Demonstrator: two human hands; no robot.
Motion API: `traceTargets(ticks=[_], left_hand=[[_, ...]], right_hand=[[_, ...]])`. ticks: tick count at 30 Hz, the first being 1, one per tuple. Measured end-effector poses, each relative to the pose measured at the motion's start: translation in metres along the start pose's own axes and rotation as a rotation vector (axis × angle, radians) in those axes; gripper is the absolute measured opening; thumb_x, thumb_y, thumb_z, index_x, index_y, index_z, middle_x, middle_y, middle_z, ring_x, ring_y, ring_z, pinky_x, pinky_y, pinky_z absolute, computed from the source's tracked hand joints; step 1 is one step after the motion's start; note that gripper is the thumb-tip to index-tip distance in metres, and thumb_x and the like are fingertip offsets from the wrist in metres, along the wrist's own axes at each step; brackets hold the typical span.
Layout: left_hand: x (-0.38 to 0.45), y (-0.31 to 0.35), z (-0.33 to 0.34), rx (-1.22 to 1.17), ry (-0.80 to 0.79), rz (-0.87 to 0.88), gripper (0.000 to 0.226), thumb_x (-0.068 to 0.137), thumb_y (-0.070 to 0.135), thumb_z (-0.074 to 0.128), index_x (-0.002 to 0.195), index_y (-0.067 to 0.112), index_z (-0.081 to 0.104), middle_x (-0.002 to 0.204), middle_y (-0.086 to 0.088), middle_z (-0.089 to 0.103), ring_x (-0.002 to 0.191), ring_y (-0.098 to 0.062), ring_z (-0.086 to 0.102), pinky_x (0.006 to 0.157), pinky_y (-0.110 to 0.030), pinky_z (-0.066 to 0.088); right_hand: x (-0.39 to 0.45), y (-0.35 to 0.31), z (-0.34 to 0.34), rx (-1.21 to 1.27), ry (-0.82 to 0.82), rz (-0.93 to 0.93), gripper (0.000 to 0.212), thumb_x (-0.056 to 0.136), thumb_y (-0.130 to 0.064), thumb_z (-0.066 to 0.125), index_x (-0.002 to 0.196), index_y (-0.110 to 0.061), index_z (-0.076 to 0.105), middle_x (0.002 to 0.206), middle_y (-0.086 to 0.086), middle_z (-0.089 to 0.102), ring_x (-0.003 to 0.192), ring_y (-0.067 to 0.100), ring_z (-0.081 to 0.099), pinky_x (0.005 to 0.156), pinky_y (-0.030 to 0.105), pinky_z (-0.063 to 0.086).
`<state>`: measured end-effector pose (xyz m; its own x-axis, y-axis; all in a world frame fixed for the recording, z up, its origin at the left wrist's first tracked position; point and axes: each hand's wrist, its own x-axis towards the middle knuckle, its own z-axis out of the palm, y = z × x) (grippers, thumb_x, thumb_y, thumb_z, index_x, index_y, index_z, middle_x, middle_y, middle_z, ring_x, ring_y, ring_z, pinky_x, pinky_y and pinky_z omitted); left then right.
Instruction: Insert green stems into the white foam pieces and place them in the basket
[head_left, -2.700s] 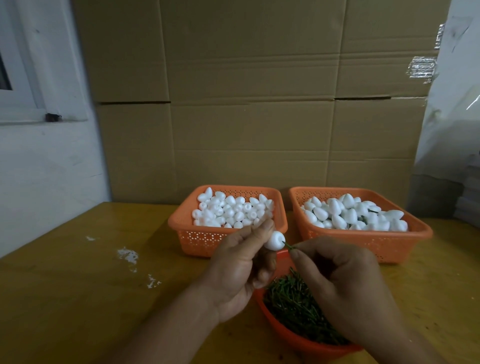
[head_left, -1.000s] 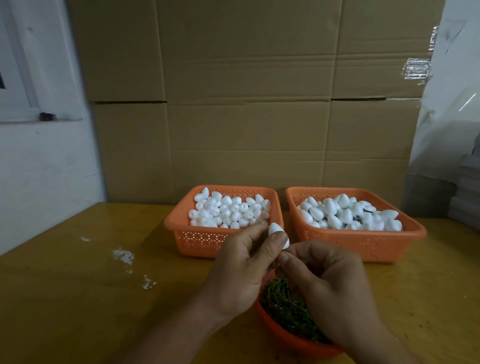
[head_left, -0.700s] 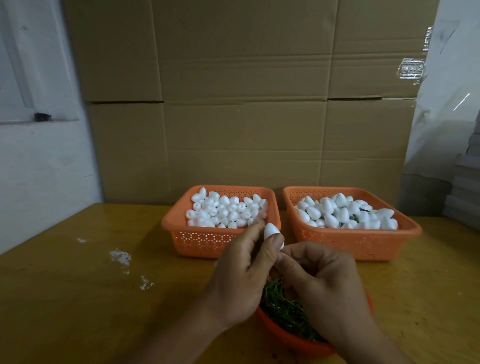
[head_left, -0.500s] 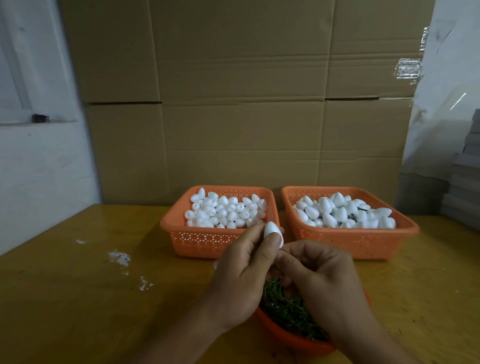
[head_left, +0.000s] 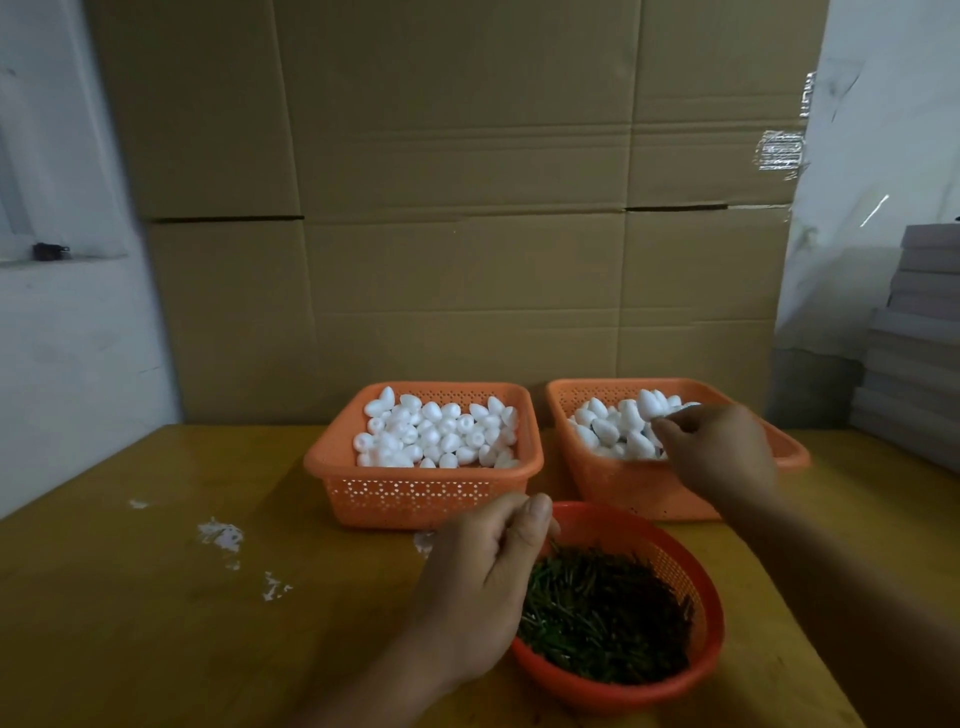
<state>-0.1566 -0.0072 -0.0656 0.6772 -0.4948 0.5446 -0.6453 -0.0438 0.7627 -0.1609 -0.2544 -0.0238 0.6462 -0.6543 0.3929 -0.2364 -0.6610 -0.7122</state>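
Head view: right hand (head_left: 719, 452) reaches forward over the right basket (head_left: 779, 460), fingers curled down among the white foam pieces (head_left: 613, 431); whether they pinch one cannot be told. Left hand (head_left: 480, 582) hovers at the rim of the round basket (head_left: 701, 670) of green stems (head_left: 602, 613), fingers loosely curled, nothing visibly held. Left basket (head_left: 421, 493) of foam stands behind on the tabletop (head_left: 156, 597).

White foam pieces (head_left: 436, 434) are filling the left basket (head_left: 423, 491); larger ones are heaping in the right basket (head_left: 623, 483); green stems (head_left: 608, 618) are lying piled in the round bowl (head_left: 706, 644).
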Motion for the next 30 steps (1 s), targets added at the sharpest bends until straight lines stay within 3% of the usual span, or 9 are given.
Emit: traceTargets(ticks=[2, 6, 10, 16, 18, 21, 25, 28, 30], left_hand=[[0.000, 0.000, 0.001, 0.012, -0.015, 0.008, 0.049, 0.093, 0.064, 0.036, 0.083, 0.026, 0.065, 0.053, 0.006, 0.045, 0.051, -0.008, 0.043, 0.052, -0.040, 0.037], [-0.001, 0.000, -0.001, 0.039, -0.035, 0.016, 0.052, 0.094, 0.063, 0.037, 0.083, 0.021, 0.065, 0.053, 0.007, 0.046, 0.051, -0.005, 0.044, 0.053, -0.036, 0.038], [-0.002, 0.002, 0.000, 0.053, -0.037, 0.044, 0.050, 0.096, 0.059, 0.037, 0.083, 0.021, 0.065, 0.053, 0.010, 0.047, 0.050, -0.004, 0.044, 0.052, -0.031, 0.036], [-0.003, 0.003, -0.001, 0.065, -0.039, 0.073, 0.052, 0.097, 0.058, 0.037, 0.082, 0.016, 0.064, 0.052, 0.014, 0.046, 0.050, -0.004, 0.044, 0.051, -0.027, 0.035], [-0.003, 0.003, -0.001, 0.069, -0.042, 0.077, 0.052, 0.097, 0.058, 0.037, 0.081, 0.017, 0.064, 0.052, 0.014, 0.045, 0.050, -0.004, 0.044, 0.051, -0.025, 0.035], [-0.003, 0.003, 0.000, 0.080, -0.053, 0.078, 0.049, 0.096, 0.058, 0.041, 0.080, 0.018, 0.064, 0.053, 0.015, 0.047, 0.051, -0.003, 0.045, 0.052, -0.020, 0.034], [-0.003, 0.003, 0.001, 0.087, -0.061, 0.073, 0.036, 0.094, 0.052, 0.050, 0.081, 0.022, 0.064, 0.058, 0.017, 0.052, 0.053, -0.003, 0.049, 0.051, -0.020, 0.036], [-0.003, 0.002, 0.001, 0.108, -0.058, 0.061, 0.025, 0.094, 0.042, 0.056, 0.079, 0.024, 0.063, 0.058, 0.016, 0.053, 0.053, -0.004, 0.050, 0.050, -0.019, 0.037], [-0.003, 0.001, 0.000, 0.121, -0.051, 0.043, 0.019, 0.093, 0.035, 0.063, 0.078, 0.024, 0.063, 0.057, 0.016, 0.052, 0.053, -0.004, 0.050, 0.050, -0.018, 0.037]], right_hand=[[0.015, 0.000, 0.004, -0.100, -0.018, 0.067, 0.036, 0.090, -0.027, 0.057, 0.058, -0.012, 0.061, 0.059, 0.006, 0.059, 0.062, 0.026, 0.056, 0.066, 0.034, 0.042], [0.032, -0.013, 0.010, -0.252, -0.056, 0.195, 0.032, 0.087, -0.042, 0.053, 0.082, -0.013, 0.065, 0.088, 0.010, 0.067, 0.092, 0.032, 0.062, 0.099, 0.047, 0.046], [0.042, -0.017, 0.014, -0.379, -0.089, 0.178, 0.023, 0.084, -0.036, 0.057, 0.080, -0.014, 0.062, 0.077, 0.005, 0.061, 0.082, 0.027, 0.059, 0.103, 0.048, 0.044], [0.047, -0.017, 0.011, -0.437, -0.128, 0.132, 0.028, 0.086, -0.040, 0.063, 0.074, -0.015, 0.056, 0.075, 0.005, 0.063, 0.073, 0.023, 0.062, 0.086, 0.041, 0.054], [0.047, -0.017, 0.010, -0.420, -0.121, 0.128, 0.030, 0.089, -0.039, 0.059, 0.074, -0.014, 0.057, 0.076, 0.006, 0.064, 0.075, 0.024, 0.063, 0.088, 0.043, 0.054], [0.041, -0.021, 0.007, -0.413, -0.159, 0.127, 0.032, 0.094, -0.037, 0.051, 0.078, -0.011, 0.061, 0.088, 0.009, 0.067, 0.093, 0.033, 0.066, 0.096, 0.050, 0.049], [0.019, -0.023, -0.003, -0.237, -0.055, -0.077, 0.030, 0.095, -0.013, 0.050, 0.071, -0.009, 0.068, 0.067, 0.005, 0.065, 0.062, 0.024, 0.059, 0.064, 0.038, 0.051], [-0.010, -0.031, -0.010, -0.107, -0.029, -0.203, 0.026, 0.093, -0.008, 0.052, 0.100, -0.015, 0.076, 0.088, 0.001, 0.074, 0.064, 0.017, 0.064, 0.064, 0.040, 0.057], [-0.033, -0.033, -0.013, -0.035, -0.044, -0.259, 0.028, 0.092, -0.008, 0.055, 0.108, -0.020, 0.075, 0.088, -0.003, 0.076, 0.054, 0.004, 0.061, 0.054, 0.030, 0.048]])
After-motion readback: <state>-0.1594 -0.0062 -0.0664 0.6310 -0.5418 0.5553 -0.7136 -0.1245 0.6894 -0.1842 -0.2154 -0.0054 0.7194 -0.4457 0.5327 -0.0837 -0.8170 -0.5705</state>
